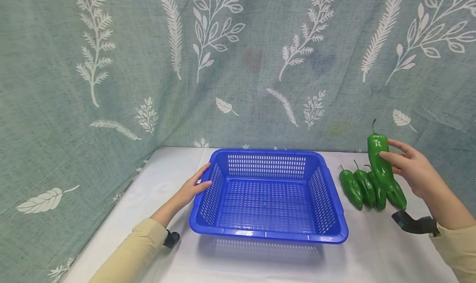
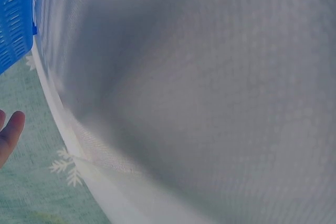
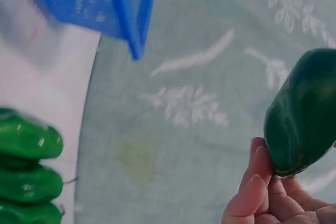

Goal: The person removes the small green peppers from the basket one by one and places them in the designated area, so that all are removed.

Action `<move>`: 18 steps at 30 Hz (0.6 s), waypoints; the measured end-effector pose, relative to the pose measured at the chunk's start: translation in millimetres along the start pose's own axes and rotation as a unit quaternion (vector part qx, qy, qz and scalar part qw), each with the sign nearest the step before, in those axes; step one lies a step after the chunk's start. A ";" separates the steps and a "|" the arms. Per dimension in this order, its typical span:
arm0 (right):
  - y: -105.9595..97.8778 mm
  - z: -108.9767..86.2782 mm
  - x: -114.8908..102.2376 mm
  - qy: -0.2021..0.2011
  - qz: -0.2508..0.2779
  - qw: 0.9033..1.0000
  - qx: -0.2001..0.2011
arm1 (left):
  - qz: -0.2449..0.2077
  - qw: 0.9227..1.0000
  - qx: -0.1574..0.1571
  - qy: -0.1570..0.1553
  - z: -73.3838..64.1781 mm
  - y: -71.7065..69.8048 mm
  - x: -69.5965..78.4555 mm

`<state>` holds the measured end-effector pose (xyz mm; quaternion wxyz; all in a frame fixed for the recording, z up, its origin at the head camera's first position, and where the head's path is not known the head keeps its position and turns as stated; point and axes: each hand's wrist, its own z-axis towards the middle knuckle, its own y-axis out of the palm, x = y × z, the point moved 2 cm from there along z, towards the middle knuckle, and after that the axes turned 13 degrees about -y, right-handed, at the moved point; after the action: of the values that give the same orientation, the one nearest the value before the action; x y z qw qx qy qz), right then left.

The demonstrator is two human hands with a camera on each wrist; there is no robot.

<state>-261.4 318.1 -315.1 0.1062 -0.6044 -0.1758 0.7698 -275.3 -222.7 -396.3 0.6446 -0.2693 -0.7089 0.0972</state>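
My right hand [image 1: 416,167] pinches a long green pepper [image 1: 378,157] between thumb and fingers, its thin stem pointing up. The same pepper [image 3: 302,114] fills the right side of the right wrist view, dark and glossy above the fingertips. Below it, several more green peppers [image 1: 350,189] lie side by side on the white cloth. My left hand [image 1: 191,189] is at the left rim of a blue plastic basket [image 1: 267,234], its fingers extended and fingertips right at the edge. Only the fingertips [image 2: 11,135] of that hand show in the left wrist view.
The basket holds nothing and stands mid-table, left of the peppers. A white cloth [image 1: 178,258] covers the table. Behind and to the left hangs a grey-green curtain [image 1: 253,60] with white leaf prints. A black wrist camera [image 1: 414,224] juts out below the right hand.
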 end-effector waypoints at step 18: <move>-51.2 11.2 88.3 0.039 -0.011 0.990 0.137 | 0.000 1.000 -0.003 -0.002 -0.4 0.2 2.0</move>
<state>-296.6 396.5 -371.2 0.2033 -0.6115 -0.0706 0.7614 -274.9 -221.7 -394.7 0.6424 -0.2708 -0.7105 0.0959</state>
